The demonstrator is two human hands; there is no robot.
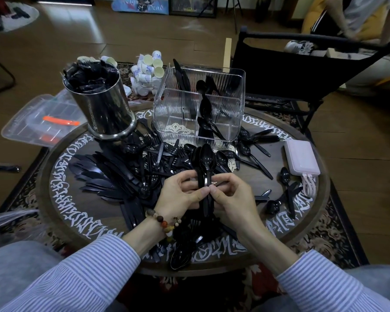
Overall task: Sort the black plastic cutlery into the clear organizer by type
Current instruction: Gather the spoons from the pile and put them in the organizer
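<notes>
Here, mid-frame, both my hands — left (180, 192), right (232, 194) — pinch stacked spoons (205, 163), squaring them for the organizer (199, 104) above.

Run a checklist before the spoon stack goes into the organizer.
1. Stack held: left hand and right hand both grip the spoon stack: ok.
2. Bowls nested, facing one way: ok.
3. Only spoons in the stack: cannot tell, lower handles hidden.
4. Organizer upright on the table: ok.
5. Spoon compartment has room: ok.
6. Path to it free: ok.
</notes>
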